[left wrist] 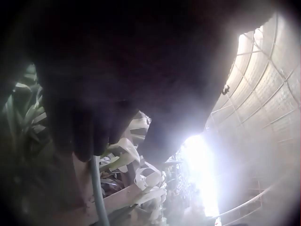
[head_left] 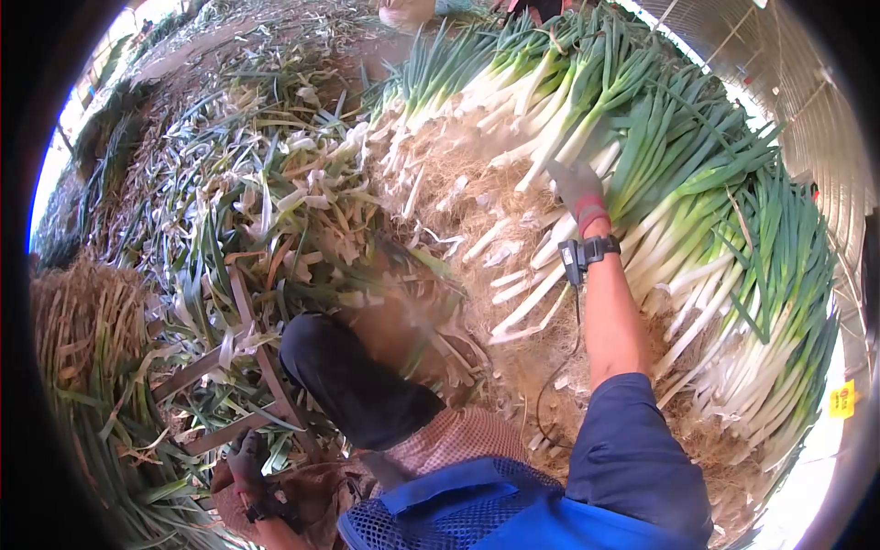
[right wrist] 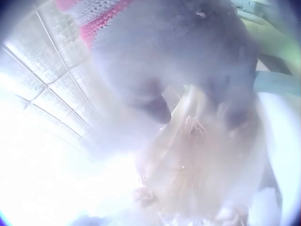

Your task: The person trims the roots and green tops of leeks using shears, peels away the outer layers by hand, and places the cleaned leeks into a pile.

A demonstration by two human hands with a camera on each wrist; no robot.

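Gloved in grey with a red cuff, my right hand (head_left: 579, 192) reaches over a long bank of green onions (head_left: 660, 156) with white stalks and green tops. In the right wrist view its thumb and fingers (right wrist: 230, 113) stand apart above a pale stalk (right wrist: 190, 101); haze blurs the contact. My left hand (head_left: 246, 463), in a dark glove, hangs low beside a brown bar frame (head_left: 284, 403). The left wrist view shows it as a dark shape with fingers (left wrist: 82, 141) pointing down, overlapping a thin grey-green strip (left wrist: 98, 188).
Stripped leaves (head_left: 266, 183) cover the ground to the left in a large heap. A bundle of dry-ended stalks (head_left: 87, 321) stands at far left. My bent knee (head_left: 353, 376) is between heap and onions. A curved ribbed wall (head_left: 807, 101) rises at right, with a yellow label (head_left: 841, 400).
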